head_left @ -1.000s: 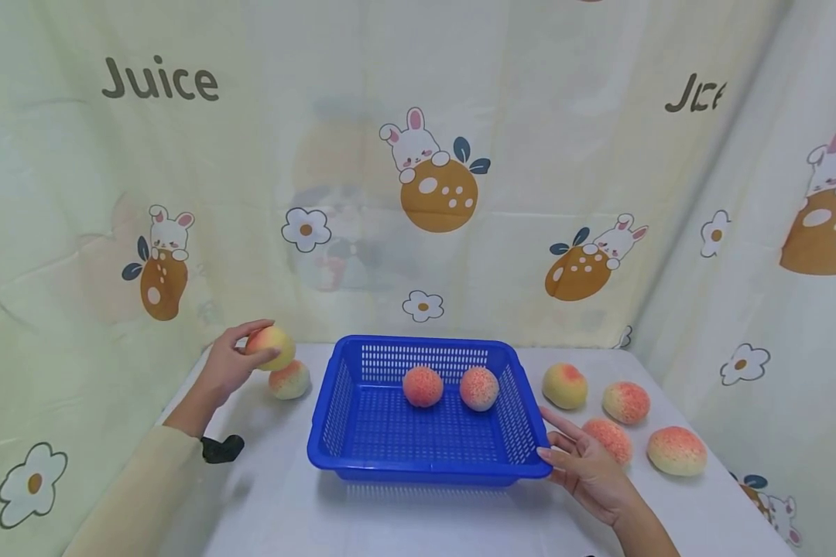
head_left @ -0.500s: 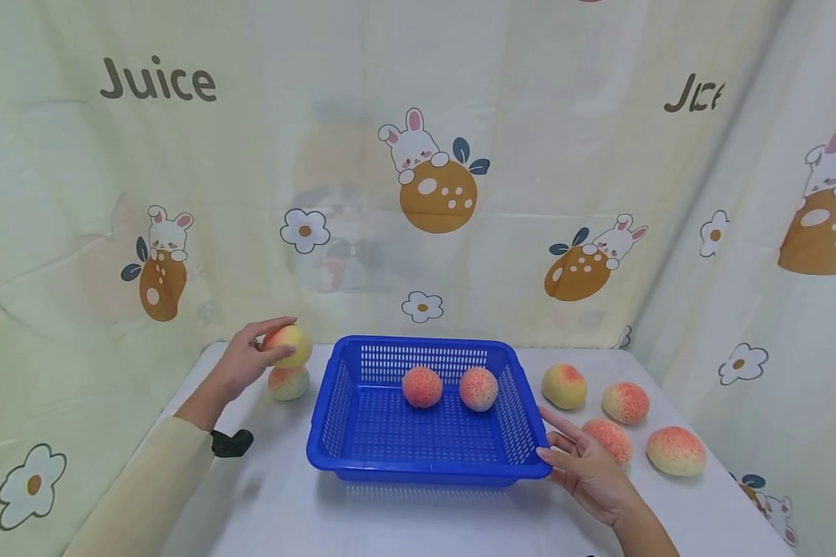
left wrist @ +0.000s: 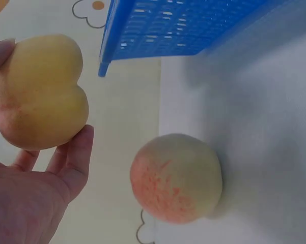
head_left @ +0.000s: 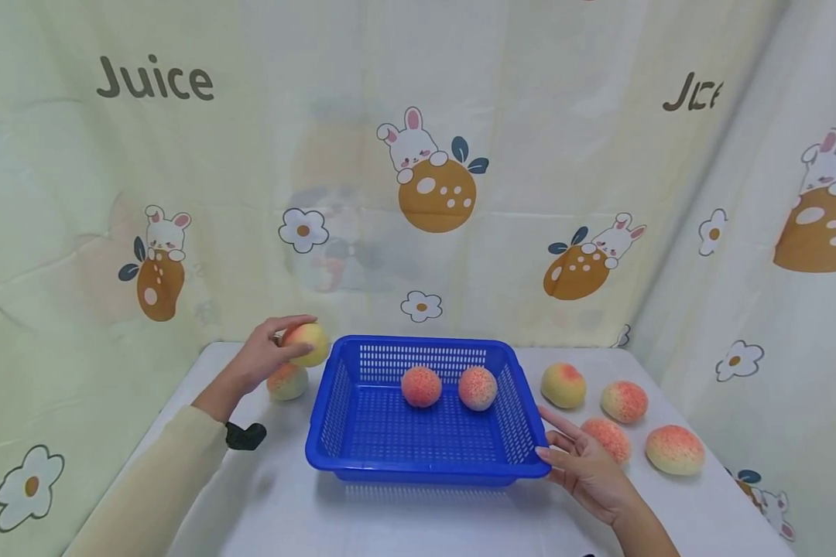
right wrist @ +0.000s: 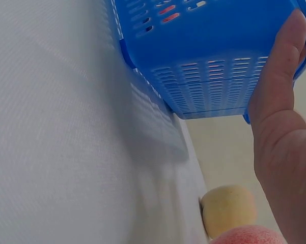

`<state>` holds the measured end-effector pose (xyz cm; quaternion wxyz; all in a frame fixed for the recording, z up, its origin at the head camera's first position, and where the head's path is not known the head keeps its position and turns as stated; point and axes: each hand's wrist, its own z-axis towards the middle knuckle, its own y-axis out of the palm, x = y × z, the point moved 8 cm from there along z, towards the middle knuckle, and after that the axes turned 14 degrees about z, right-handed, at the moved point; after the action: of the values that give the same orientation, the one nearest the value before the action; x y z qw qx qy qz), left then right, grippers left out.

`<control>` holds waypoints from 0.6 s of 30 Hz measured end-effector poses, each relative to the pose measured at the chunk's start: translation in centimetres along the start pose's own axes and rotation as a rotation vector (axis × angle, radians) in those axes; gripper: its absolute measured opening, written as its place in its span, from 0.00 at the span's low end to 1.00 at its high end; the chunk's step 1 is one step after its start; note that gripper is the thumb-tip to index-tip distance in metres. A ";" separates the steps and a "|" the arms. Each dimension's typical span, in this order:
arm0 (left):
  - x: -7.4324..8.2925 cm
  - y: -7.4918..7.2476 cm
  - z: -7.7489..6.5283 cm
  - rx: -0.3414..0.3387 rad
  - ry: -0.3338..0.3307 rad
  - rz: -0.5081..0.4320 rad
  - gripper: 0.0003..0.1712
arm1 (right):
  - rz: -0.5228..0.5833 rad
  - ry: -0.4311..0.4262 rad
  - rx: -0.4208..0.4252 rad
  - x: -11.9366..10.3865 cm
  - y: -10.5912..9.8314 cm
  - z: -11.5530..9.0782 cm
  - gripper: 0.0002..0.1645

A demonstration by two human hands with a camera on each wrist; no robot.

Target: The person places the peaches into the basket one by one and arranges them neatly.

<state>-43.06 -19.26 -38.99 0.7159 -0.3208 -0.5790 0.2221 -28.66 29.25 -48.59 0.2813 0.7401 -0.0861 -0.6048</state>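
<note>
In the head view my left hand (head_left: 259, 354) holds a yellow peach with a red blush (head_left: 310, 345) just off the basket's left rim. The left wrist view shows thumb and fingertips around this creased peach (left wrist: 40, 91). Below it, a pale peach with a pink side (left wrist: 177, 178) rests on the table. My right hand (head_left: 588, 470) grips the right side of the blue plastic basket (head_left: 428, 470), thumb at the front corner. Its other fingers are partly hidden behind the rim in the right wrist view. Inside the basket lie a red peach (head_left: 421, 387) and a pink-and-pale peach (head_left: 477, 388).
Right of the basket several more peaches lie on the white table (head_left: 418, 522): a yellow one (head_left: 564, 385), a pink-and-cream one (head_left: 625, 401), a red one (head_left: 609, 439) partly behind my right hand, and a wide one (head_left: 676, 450). A printed curtain (head_left: 529, 77) hangs behind.
My left hand has moved right with the yellow peach, from above the pale peach to the basket's left rim. The right hand and basket have stayed in place.
</note>
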 end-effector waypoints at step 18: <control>4.0 2.0 1.8 -0.082 0.122 0.029 0.30 | 0.002 -0.004 -0.008 0.0 0.1 -0.1 0.38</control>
<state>-43.76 -14.71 -37.45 0.7329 -0.3711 -0.5380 0.1887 -28.52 29.15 -48.53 0.2845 0.7378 -0.0851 -0.6062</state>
